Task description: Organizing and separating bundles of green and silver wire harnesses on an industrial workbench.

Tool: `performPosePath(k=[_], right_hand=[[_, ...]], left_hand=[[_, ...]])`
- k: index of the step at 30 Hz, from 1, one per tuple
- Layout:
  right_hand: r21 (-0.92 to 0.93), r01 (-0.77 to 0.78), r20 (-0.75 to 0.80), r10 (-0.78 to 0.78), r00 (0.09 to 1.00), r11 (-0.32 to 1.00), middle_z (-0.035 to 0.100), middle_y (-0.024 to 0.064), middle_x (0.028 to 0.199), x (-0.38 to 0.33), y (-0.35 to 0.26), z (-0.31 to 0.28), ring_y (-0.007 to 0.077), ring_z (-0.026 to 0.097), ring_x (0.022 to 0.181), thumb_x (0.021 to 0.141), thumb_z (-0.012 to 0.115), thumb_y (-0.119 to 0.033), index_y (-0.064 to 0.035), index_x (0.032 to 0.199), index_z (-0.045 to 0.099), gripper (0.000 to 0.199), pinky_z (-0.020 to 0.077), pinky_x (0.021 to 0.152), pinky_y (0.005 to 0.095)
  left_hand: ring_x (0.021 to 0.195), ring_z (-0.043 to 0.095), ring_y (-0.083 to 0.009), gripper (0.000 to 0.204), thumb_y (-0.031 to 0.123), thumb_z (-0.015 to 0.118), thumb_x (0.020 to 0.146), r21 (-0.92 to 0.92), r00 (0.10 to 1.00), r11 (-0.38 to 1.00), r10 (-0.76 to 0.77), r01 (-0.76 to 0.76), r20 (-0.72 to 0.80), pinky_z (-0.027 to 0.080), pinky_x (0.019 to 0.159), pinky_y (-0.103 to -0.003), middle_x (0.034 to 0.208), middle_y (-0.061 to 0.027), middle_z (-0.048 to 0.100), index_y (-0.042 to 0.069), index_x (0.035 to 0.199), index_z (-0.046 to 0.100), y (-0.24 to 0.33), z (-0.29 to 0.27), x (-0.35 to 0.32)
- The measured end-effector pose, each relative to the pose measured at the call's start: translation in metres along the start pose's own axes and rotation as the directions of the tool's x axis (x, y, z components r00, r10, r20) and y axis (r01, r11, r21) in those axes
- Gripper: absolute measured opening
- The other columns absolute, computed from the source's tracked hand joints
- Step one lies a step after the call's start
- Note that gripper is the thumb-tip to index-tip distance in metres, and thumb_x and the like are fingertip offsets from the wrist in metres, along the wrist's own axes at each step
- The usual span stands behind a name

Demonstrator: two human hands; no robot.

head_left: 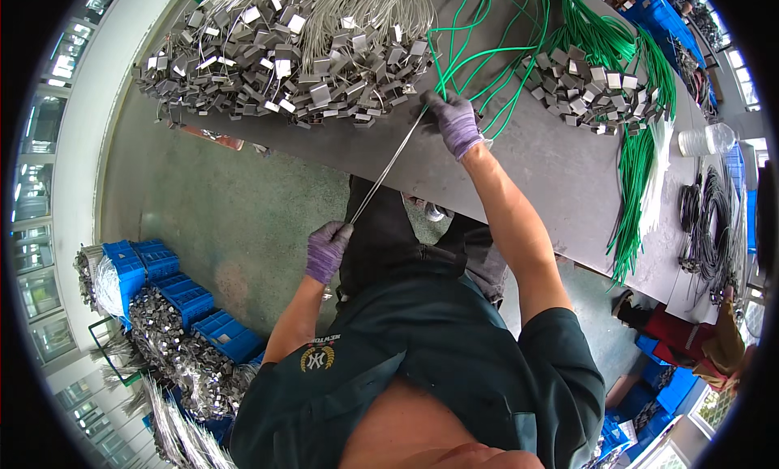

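Thin pale wires run taut and slanted between my two gloved hands. My left hand, in a purple and grey glove, is closed on their lower end in front of my body, past the table's edge. Over the grey tabletop, my right hand closes around their upper end. Loose green wires fan out from beside that hand toward the far side; whether it also grips them I cannot tell. Its fingertips are partly hidden.
A large heap of small silvery metal pieces with pale wires covers the table's far left. Metal pieces on green wires lie to the right, near a clear plastic container. Blue crates stand lower left; another person is at right.
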State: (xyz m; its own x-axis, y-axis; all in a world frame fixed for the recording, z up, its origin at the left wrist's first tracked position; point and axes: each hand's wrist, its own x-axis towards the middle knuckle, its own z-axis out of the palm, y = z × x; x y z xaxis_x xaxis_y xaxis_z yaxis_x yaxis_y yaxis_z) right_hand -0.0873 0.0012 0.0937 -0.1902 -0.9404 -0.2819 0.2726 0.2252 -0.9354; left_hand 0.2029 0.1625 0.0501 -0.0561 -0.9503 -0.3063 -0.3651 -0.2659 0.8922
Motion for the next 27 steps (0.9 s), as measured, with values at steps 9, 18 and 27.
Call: performPosePath(k=[9,18,27], right_hand=[[0.123,0.048,0.368,-0.091,0.925,0.991,0.055,0.0033,0.062,0.012,-0.035,-0.046,0.009,0.045,0.041,0.088,0.053,-0.017,-0.0014,0.098,0.056,0.019,0.0293,0.036,0.0192],[-0.391,-0.099,0.238,0.204,0.949,0.915,0.055,0.004,0.053,-0.049,0.034,0.014,0.01,0.049,0.042,0.081,0.064,-0.024,-0.0033,0.073,0.06,0.022,0.0366,0.039,0.0247],[0.043,-0.056,0.168,0.048,0.985,0.998,0.05,0.0003,0.053,-0.027,0.006,0.015,0.01,0.043,0.039,0.085,0.059,-0.024,-0.0027,0.085,0.059,0.021,0.0356,0.041,0.0218]], left_hand=[[0.044,0.037,-0.0043,0.012,0.015,0.061,0.083,-0.331,0.952,0.913,-0.151,0.238,0.267,0.028,0.04,-0.02,0.055,0.0037,0.046,0.004,0.08,0.062,0.028,-0.011,0.001],[0.042,0.036,-0.0049,0.012,0.014,0.06,0.084,-0.348,0.974,0.918,-0.128,0.188,0.189,0.028,0.039,-0.02,0.052,0.0021,0.045,0.003,0.079,0.061,0.04,0.002,0.013],[0.041,0.04,-0.0064,0.012,0.014,0.058,0.085,-0.263,0.979,0.95,-0.132,0.169,0.154,0.03,0.038,-0.02,0.052,0.0007,0.049,0.004,0.079,0.062,0.062,0.012,0.022]])
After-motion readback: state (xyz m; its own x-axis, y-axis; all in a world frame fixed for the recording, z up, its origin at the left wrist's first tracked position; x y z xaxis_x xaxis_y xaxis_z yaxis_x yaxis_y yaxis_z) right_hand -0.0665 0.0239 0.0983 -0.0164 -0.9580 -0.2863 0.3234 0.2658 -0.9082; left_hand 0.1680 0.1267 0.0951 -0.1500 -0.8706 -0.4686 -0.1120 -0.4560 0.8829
